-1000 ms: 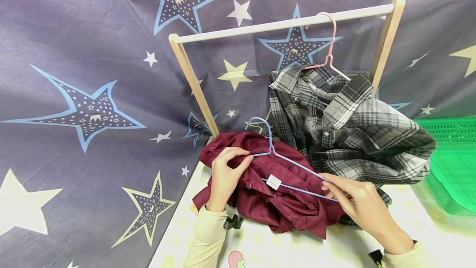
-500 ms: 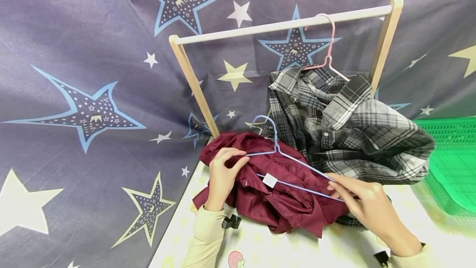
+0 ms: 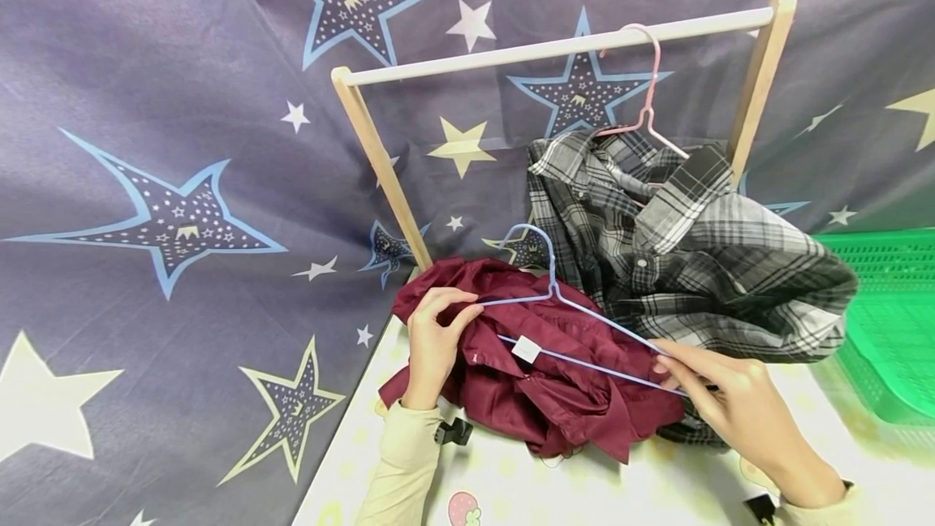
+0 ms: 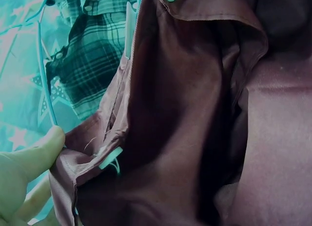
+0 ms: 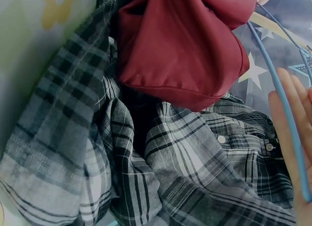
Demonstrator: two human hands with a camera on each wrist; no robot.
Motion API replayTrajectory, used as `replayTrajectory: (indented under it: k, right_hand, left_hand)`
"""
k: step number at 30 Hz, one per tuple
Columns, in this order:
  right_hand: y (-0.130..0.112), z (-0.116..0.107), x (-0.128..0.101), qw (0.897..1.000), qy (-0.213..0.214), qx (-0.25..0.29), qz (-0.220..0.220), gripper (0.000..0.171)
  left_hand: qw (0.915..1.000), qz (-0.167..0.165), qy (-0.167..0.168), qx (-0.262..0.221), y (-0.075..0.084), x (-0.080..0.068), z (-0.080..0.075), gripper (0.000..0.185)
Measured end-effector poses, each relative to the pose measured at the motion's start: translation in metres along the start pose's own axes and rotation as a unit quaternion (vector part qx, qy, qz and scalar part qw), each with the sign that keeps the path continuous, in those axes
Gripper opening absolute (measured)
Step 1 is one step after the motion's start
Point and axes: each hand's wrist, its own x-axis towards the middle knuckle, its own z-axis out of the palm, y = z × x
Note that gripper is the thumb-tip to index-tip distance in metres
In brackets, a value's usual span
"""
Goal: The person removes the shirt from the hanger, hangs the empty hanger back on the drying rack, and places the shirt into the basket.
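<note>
In the head view a crumpled maroon shirt [image 3: 577, 416] with a white label [image 3: 526, 349] lies on the table. A light-blue hanger [image 3: 553, 289] is over it, hook upward, its left end tucked into the shirt. My left hand [image 3: 431, 343] pinches the shirt's edge together with the hanger's left arm; in the left wrist view the thumb [image 4: 46, 145] presses the buttoned cloth [image 4: 170, 89]. My right hand [image 3: 738, 404] pinches the hanger's right arm, whose end sticks out of the shirt. In the right wrist view the blue rod [image 5: 280, 84] crosses those fingers [image 5: 287, 121].
Behind stands a rack with a white rail [image 3: 475, 62] and wooden posts. A black-and-grey plaid shirt [image 3: 687, 291] hangs there on a pink hanger [image 3: 647, 112], its lower part spilling onto the table [image 3: 526, 493]. A green basket [image 3: 876, 355] sits at the right, and a star-patterned cloth [image 3: 183, 364] forms the backdrop.
The blue hanger and my right hand have shifted to the right. My left hand has moved slightly left with the shirt's edge, and the white label has shifted left too.
</note>
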Motion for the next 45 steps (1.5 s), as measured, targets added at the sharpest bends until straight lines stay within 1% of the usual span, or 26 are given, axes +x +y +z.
replayTrajectory:
  k: [3, 6, 8, 10, 11, 16, 20, 28, 33, 37, 40, 45]
  right_hand:
    - [0.001, -0.002, 0.0, 1.0, 0.001, 0.001, -0.002, 0.044]
    - [0.002, -0.004, 0.0, 1.0, 0.003, 0.004, -0.003, 0.043]
    - [0.003, -0.005, 0.0, 1.0, 0.005, 0.001, -0.003, 0.045]
    - [0.003, -0.007, 0.0, 1.0, 0.008, -0.002, -0.001, 0.046]
    - [0.004, -0.008, 0.0, 1.0, 0.009, -0.005, -0.001, 0.047]
    - [0.008, -0.012, -0.002, 1.0, 0.012, 0.004, -0.007, 0.042]
    - [0.008, -0.014, -0.002, 1.0, 0.015, 0.005, -0.012, 0.041]
    - [0.007, -0.023, 0.001, 1.0, 0.016, -0.002, -0.011, 0.043]
    - [0.009, -0.027, 0.002, 1.0, 0.015, 0.001, -0.01, 0.043]
    - [0.009, -0.028, 0.004, 1.0, 0.022, 0.001, -0.014, 0.043]
    - [0.008, -0.03, 0.005, 1.0, 0.025, -0.001, -0.007, 0.043]
    - [0.006, -0.033, 0.006, 1.0, 0.022, -0.003, 0.007, 0.042]
  left_hand:
    - [0.9999, 0.0, 0.013, -0.006, 0.001, 0.001, 0.002, 0.013]
    - [0.9995, 0.0, 0.03, -0.002, 0.011, 0.003, 0.0, 0.012]
    - [0.9992, -0.005, 0.039, 0.004, 0.019, 0.004, -0.002, 0.012]
    - [0.9989, -0.012, 0.045, 0.009, 0.021, 0.005, -0.003, 0.011]
    - [0.9987, -0.015, 0.048, 0.009, 0.018, 0.005, -0.004, 0.011]
    - [0.9983, -0.028, 0.052, 0.005, -0.005, 0.007, -0.003, 0.011]
    - [0.9985, -0.03, 0.047, 0.003, -0.012, 0.008, -0.005, 0.011]
    - [0.9984, -0.03, 0.043, 0.019, -0.021, 0.011, -0.008, 0.01]
    - [0.998, -0.042, 0.04, 0.022, -0.024, 0.011, -0.008, 0.013]
    - [0.9979, -0.049, 0.043, -0.001, -0.027, 0.011, -0.008, 0.017]
    - [0.9974, -0.055, 0.045, -0.013, -0.03, 0.011, -0.008, 0.019]
    - [0.9967, -0.069, 0.044, -0.002, -0.036, 0.009, -0.009, 0.016]
